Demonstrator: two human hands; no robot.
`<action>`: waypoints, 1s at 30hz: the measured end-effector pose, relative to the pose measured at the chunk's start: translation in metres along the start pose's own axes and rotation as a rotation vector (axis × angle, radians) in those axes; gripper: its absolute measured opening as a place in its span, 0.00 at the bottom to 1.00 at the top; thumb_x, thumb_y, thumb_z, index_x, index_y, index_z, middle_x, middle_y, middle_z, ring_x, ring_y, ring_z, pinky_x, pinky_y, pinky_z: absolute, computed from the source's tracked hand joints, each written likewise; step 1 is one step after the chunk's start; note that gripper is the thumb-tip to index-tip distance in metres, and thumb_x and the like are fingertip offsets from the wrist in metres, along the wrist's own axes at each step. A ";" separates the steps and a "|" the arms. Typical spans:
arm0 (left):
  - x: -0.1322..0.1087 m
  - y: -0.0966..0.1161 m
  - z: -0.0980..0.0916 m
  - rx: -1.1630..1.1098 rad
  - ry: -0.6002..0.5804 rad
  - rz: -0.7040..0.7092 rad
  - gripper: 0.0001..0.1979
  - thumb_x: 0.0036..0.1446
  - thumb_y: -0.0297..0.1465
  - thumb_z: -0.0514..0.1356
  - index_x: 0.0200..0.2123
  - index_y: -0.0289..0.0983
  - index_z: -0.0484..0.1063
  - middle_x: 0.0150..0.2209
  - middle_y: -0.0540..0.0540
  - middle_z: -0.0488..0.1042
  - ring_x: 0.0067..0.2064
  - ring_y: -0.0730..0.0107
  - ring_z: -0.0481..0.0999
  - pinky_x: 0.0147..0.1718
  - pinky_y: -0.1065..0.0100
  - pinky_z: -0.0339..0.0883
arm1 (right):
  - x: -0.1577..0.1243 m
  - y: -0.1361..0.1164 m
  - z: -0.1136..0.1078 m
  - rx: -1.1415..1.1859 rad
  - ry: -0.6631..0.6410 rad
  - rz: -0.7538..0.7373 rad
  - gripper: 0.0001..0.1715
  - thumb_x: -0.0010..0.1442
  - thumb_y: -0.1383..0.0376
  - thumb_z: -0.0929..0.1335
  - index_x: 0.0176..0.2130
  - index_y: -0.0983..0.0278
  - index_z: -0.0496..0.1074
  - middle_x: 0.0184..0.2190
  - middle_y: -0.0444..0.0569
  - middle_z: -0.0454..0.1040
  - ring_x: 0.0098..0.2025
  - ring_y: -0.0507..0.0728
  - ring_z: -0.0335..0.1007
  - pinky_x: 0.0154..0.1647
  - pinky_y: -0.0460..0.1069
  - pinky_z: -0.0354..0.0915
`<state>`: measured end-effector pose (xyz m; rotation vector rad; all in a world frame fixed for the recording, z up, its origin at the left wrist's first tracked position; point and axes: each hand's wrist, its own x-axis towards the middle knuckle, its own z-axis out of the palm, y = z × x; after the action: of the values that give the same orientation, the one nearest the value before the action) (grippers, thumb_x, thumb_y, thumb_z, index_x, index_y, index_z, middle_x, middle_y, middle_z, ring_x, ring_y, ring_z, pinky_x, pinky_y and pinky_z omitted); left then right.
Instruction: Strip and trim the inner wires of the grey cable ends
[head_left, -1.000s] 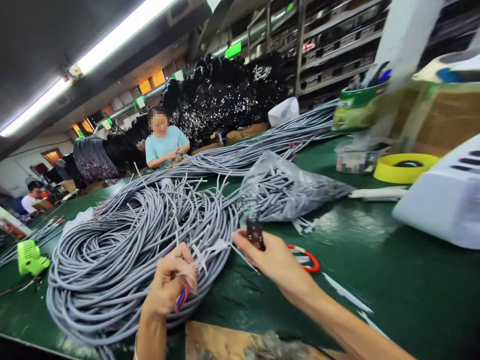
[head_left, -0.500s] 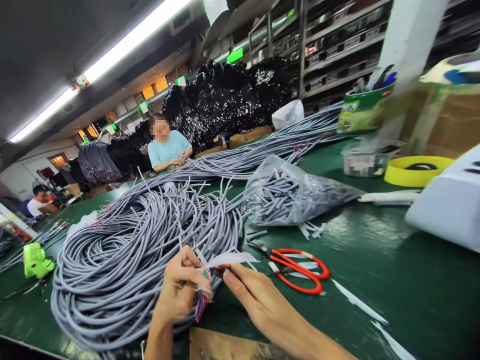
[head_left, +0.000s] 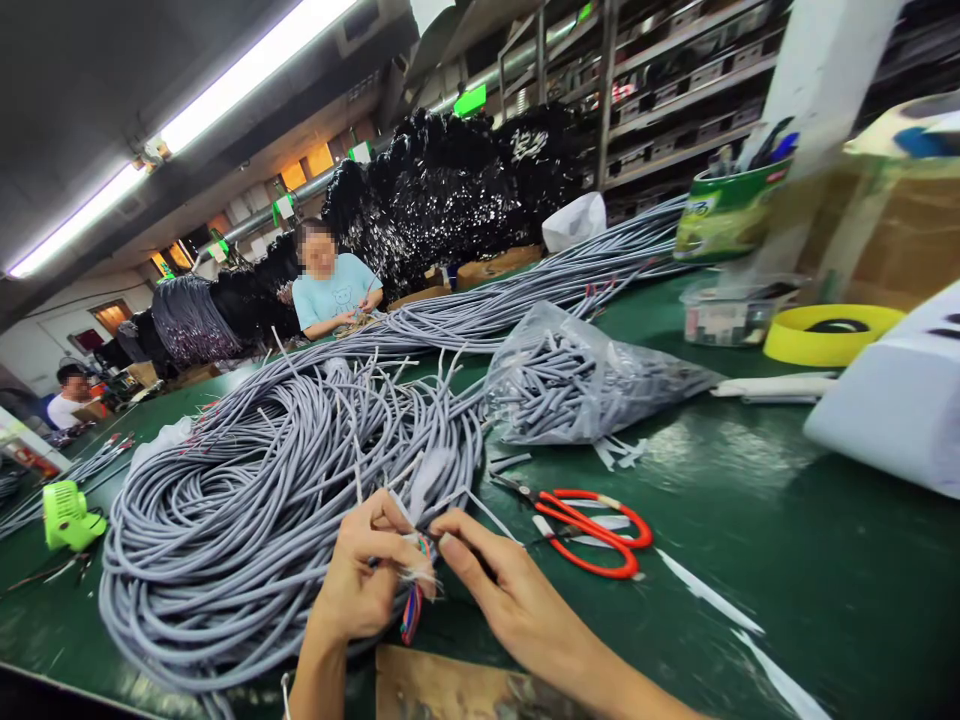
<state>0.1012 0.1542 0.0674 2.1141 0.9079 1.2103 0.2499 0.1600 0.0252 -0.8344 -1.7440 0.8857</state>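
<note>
My left hand (head_left: pixel 367 570) is closed around the stripped end of a grey cable, and its thin coloured wires (head_left: pixel 410 612) hang out below the fingers. Frayed whitish strands show beside the fingertips. My right hand (head_left: pixel 502 575) meets it at the cable end, thumb and fingers pinched together; what they grip is hidden. A white strip (head_left: pixel 433 480), smeared by motion, rises from between the hands. Close behind lies a large coil of grey cables (head_left: pixel 247 520). Red-handled scissors (head_left: pixel 592 530) rest on the green table to the right of my hands.
A clear plastic bag (head_left: pixel 585 380) of short grey cable pieces lies behind the scissors. White strips (head_left: pixel 705 590) lie at right. A brown board (head_left: pixel 450 685) is at the front edge. Also around are a green fan (head_left: pixel 69 515), a yellow ring (head_left: pixel 832 335) and a co-worker (head_left: pixel 337 285) across the table.
The white strip lay sideways over my right fingertips and now stands up behind the hands. My right hand has shifted slightly left, closer to the cable end. The left hand keeps its hold.
</note>
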 end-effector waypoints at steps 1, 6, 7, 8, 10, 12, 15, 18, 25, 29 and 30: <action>0.000 -0.001 0.000 0.005 0.005 -0.018 0.23 0.57 0.40 0.53 0.15 0.36 0.74 0.22 0.49 0.59 0.26 0.72 0.62 0.24 0.70 0.54 | 0.001 0.001 -0.001 0.014 0.029 0.020 0.22 0.62 0.53 0.53 0.30 0.62 0.65 0.21 0.42 0.64 0.23 0.51 0.60 0.25 0.45 0.59; 0.002 -0.003 0.001 0.036 0.090 -0.201 0.16 0.55 0.39 0.56 0.37 0.35 0.78 0.22 0.50 0.62 0.22 0.74 0.59 0.22 0.71 0.53 | 0.003 0.001 -0.007 0.144 0.216 0.044 0.24 0.55 0.44 0.59 0.31 0.62 0.63 0.21 0.41 0.61 0.22 0.51 0.58 0.22 0.44 0.58; 0.002 -0.002 0.002 0.059 0.115 -0.221 0.16 0.54 0.39 0.57 0.37 0.35 0.78 0.21 0.50 0.63 0.22 0.75 0.59 0.21 0.72 0.53 | 0.003 0.000 -0.008 0.133 0.224 0.019 0.24 0.52 0.43 0.62 0.31 0.62 0.64 0.20 0.41 0.61 0.22 0.51 0.58 0.21 0.44 0.57; 0.003 -0.002 0.004 0.088 0.136 -0.227 0.15 0.53 0.39 0.58 0.35 0.35 0.78 0.20 0.50 0.64 0.22 0.74 0.60 0.22 0.72 0.53 | 0.003 -0.001 -0.009 0.099 0.231 -0.007 0.24 0.51 0.44 0.63 0.29 0.62 0.65 0.20 0.41 0.60 0.21 0.51 0.57 0.20 0.44 0.57; 0.004 -0.001 0.009 0.148 0.144 -0.229 0.14 0.52 0.38 0.58 0.29 0.34 0.79 0.18 0.50 0.64 0.21 0.74 0.60 0.22 0.72 0.54 | 0.003 -0.005 -0.010 -0.003 0.268 -0.051 0.22 0.52 0.46 0.64 0.23 0.62 0.65 0.17 0.41 0.59 0.19 0.50 0.55 0.19 0.44 0.55; 0.004 0.000 0.014 0.164 0.135 -0.256 0.16 0.53 0.39 0.58 0.23 0.34 0.78 0.14 0.51 0.62 0.18 0.76 0.60 0.21 0.72 0.54 | 0.003 -0.008 -0.010 -0.083 0.329 -0.071 0.25 0.55 0.49 0.62 0.17 0.62 0.62 0.15 0.41 0.58 0.18 0.50 0.54 0.20 0.45 0.55; 0.003 -0.002 0.019 0.078 0.168 -0.386 0.23 0.53 0.43 0.55 0.17 0.32 0.74 0.10 0.52 0.60 0.13 0.78 0.58 0.16 0.74 0.51 | 0.004 -0.007 -0.009 -0.085 0.349 -0.010 0.26 0.57 0.50 0.61 0.16 0.62 0.61 0.14 0.43 0.61 0.18 0.50 0.56 0.19 0.45 0.56; 0.004 -0.005 0.019 -0.064 0.247 -0.506 0.25 0.50 0.48 0.55 0.21 0.31 0.74 0.11 0.52 0.63 0.10 0.79 0.59 0.11 0.75 0.47 | 0.004 -0.003 -0.007 0.033 0.299 0.068 0.23 0.56 0.50 0.62 0.23 0.64 0.70 0.19 0.47 0.70 0.21 0.54 0.65 0.23 0.47 0.62; 0.006 -0.001 0.016 0.050 0.174 -0.313 0.18 0.44 0.40 0.63 0.36 0.34 0.78 0.18 0.51 0.66 0.20 0.76 0.60 0.19 0.74 0.53 | 0.005 -0.004 -0.006 0.195 0.220 0.093 0.19 0.54 0.53 0.63 0.28 0.65 0.72 0.23 0.49 0.75 0.26 0.56 0.70 0.28 0.48 0.67; 0.005 -0.003 0.024 0.098 0.270 -0.310 0.13 0.53 0.36 0.57 0.30 0.34 0.79 0.19 0.50 0.65 0.22 0.74 0.61 0.21 0.72 0.53 | 0.005 -0.005 -0.004 0.130 0.228 0.100 0.19 0.54 0.54 0.62 0.26 0.66 0.71 0.20 0.47 0.72 0.23 0.54 0.66 0.24 0.47 0.65; 0.004 -0.004 0.026 0.080 0.302 -0.327 0.14 0.53 0.36 0.57 0.28 0.33 0.78 0.19 0.50 0.64 0.22 0.75 0.60 0.20 0.73 0.53 | 0.005 -0.004 -0.004 0.116 0.231 0.110 0.19 0.54 0.55 0.62 0.25 0.66 0.72 0.19 0.47 0.72 0.22 0.54 0.65 0.22 0.46 0.63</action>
<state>0.1249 0.1570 0.0548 1.7747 1.3951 1.3535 0.2515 0.1628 0.0319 -0.9242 -1.4450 0.9161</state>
